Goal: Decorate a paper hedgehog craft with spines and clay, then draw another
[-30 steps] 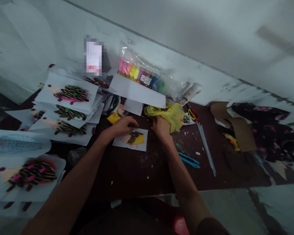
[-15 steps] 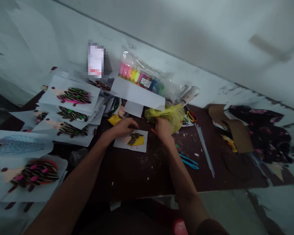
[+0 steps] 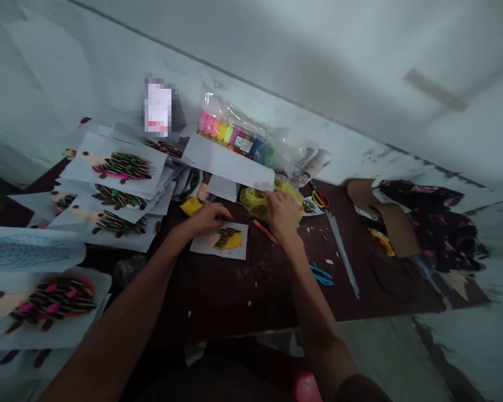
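My left hand [image 3: 209,219] rests at the upper left edge of a small white card [image 3: 238,251], its fingers curled and drawn together; what they hold, if anything, is hidden. On the card is a hedgehog with a yellow body, a pale snout and dark striped spines. A yellow lump [image 3: 190,206] lies just behind that hand. My right hand [image 3: 283,215] is closed on a thin yellow plastic bag [image 3: 254,202], its fingers bent over the crumpled film. An orange stick-like tool [image 3: 265,231] lies on the table beside my right wrist.
Stacked hedgehog pictures [image 3: 117,166] fill the left side. Behind stands a clear bag of coloured bottles [image 3: 222,133]. To the right are yellow-and-red scissors [image 3: 321,199], a blue tool [image 3: 321,275], translucent sticks [image 3: 342,254], brown cardboard [image 3: 396,226] and dark patterned cloth [image 3: 440,223].
My right hand has shifted on the yellow bag, and its fingers show more above the film. The orange tool is now more exposed. My left hand stays by the card; the view has shifted slightly.
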Demonstrator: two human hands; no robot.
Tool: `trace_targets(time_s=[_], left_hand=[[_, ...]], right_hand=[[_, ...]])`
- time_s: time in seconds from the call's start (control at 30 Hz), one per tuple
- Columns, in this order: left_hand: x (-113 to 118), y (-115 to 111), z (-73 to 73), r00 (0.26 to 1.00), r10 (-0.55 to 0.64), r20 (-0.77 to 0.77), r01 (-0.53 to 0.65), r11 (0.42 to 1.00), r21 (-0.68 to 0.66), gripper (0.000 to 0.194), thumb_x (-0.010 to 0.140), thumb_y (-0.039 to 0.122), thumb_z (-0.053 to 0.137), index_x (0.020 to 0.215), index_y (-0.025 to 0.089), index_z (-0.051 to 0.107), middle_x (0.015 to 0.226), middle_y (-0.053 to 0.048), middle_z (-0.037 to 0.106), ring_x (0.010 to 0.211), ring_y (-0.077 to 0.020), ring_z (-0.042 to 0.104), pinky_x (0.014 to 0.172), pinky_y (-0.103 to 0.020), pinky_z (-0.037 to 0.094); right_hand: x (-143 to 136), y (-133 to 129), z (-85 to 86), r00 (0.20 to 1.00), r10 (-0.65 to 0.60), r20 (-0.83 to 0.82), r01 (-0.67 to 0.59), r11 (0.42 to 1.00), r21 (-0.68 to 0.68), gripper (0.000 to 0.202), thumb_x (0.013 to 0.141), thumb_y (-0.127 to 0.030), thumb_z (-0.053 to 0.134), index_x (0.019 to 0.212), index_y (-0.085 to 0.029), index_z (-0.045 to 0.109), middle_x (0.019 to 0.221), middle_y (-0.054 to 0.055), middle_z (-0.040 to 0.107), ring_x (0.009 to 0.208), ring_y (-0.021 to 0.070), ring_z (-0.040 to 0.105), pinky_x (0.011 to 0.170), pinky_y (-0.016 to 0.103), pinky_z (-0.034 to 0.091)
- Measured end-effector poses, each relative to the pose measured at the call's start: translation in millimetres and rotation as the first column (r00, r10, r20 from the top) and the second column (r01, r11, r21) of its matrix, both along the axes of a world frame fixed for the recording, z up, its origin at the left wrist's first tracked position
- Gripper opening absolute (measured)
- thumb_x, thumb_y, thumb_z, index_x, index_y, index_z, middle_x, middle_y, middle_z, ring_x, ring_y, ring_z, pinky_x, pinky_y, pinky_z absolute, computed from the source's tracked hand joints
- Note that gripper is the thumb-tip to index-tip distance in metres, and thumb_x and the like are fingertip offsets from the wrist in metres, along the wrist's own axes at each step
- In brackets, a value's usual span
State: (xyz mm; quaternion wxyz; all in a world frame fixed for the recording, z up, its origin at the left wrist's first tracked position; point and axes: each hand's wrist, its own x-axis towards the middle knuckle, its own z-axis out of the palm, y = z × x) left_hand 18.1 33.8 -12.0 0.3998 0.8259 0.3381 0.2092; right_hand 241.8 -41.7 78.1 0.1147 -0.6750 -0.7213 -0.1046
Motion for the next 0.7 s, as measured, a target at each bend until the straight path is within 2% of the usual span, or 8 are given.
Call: trace_targets(time_s=[0.03,0.1,0.17,0.3,0.4,0.47,0.57,0.7], left_hand=[[0,0,-0.4,1.000,0.003,0.005,-0.003,1.000,-0.004,0.033,0.074,0.007,0.057,0.097,0.018,0.078,0.098,-0.006,0.074,0.089,-0.0188,0.067,0.082,-0.029,0.053],[0,0,-0.9,1.000,0.006,0.018,-0.006,1.000,-0.010,0.032,0.074,0.008,0.058,0.096,0.018,0.078,0.097,-0.006,0.074,0.088,-0.0186,0.067,0.081,-0.029,0.053],[0,0,-0.8,1.000,0.004,0.031,-0.004,1.000,-0.013,0.030,0.074,0.008,0.058,0.095,0.018,0.078,0.097,-0.006,0.074,0.089,-0.0187,0.068,0.081,-0.028,0.052],[0,0,-0.1,0.999,-0.003,0.032,0.003,1.000,-0.012,0.030,0.074,0.008,0.059,0.095,0.017,0.078,0.096,-0.006,0.074,0.087,-0.0183,0.067,0.079,-0.027,0.052],[0,0,-0.1,0.999,0.009,0.032,-0.008,1.000,-0.011,0.030,0.074,0.007,0.058,0.094,0.018,0.078,0.096,-0.005,0.074,0.087,-0.0178,0.067,0.079,-0.027,0.051],[1,-1,-0.3,1.000,0.014,0.028,-0.013,1.000,-0.014,0.030,0.074,0.007,0.058,0.093,0.018,0.078,0.095,-0.005,0.074,0.088,-0.0179,0.067,0.079,-0.027,0.051],[1,0,-0.1,1.000,0.005,0.016,-0.005,1.000,-0.018,0.030,0.074,0.008,0.058,0.094,0.017,0.078,0.096,-0.006,0.074,0.088,-0.0184,0.067,0.080,-0.028,0.052],[1,0,1.4,1.000,-0.002,0.007,0.002,1.000,-0.015,0.030,0.073,0.008,0.058,0.095,0.017,0.078,0.097,-0.005,0.074,0.089,-0.0186,0.067,0.081,-0.028,0.052]], right_hand=[[-1,3,-1.3,0.998,-0.041,0.040,0.046,0.991,-0.126,0.035,0.094,-0.024,0.060,0.129,-0.020,0.065,0.114,0.014,0.073,0.112,0.0293,0.064,0.098,0.039,0.045],[-3,7,-7.3,0.984,-0.142,0.108,0.171,0.927,-0.333,0.037,0.091,-0.034,0.067,0.124,-0.018,0.066,0.104,0.015,0.075,0.100,0.0305,0.070,0.086,0.036,0.048],[-5,8,-15.0,0.965,-0.215,0.151,0.260,0.871,-0.418,0.034,0.090,-0.042,0.068,0.115,-0.019,0.068,0.100,0.015,0.075,0.097,0.0303,0.071,0.078,0.033,0.049],[-3,14,-25.9,0.952,-0.253,0.173,0.301,0.878,-0.373,0.038,0.090,-0.043,0.068,0.121,-0.022,0.064,0.112,0.014,0.071,0.099,0.0275,0.071,0.076,0.030,0.049],[-2,24,-27.1,0.946,-0.265,0.186,0.314,0.887,-0.339,0.050,0.089,-0.041,0.069,0.133,-0.020,0.056,0.130,0.018,0.060,0.100,0.0260,0.069,0.079,0.031,0.051],[-2,30,-25.0,0.948,-0.250,0.198,0.308,0.880,-0.361,0.048,0.093,-0.038,0.064,0.136,-0.018,0.055,0.135,0.020,0.054,0.103,0.0257,0.067,0.082,0.031,0.051],[-4,39,-19.2,0.948,-0.228,0.222,0.300,0.871,-0.389,0.035,0.101,-0.027,0.048,0.132,-0.016,0.059,0.130,0.020,0.058,0.105,0.0249,0.067,0.085,0.032,0.050],[-2,43,-12.0,0.956,-0.203,0.212,0.276,0.869,-0.412,0.036,0.102,-0.019,0.038,0.121,-0.018,0.068,0.118,0.017,0.069,0.106,0.0246,0.067,0.084,0.030,0.049]])
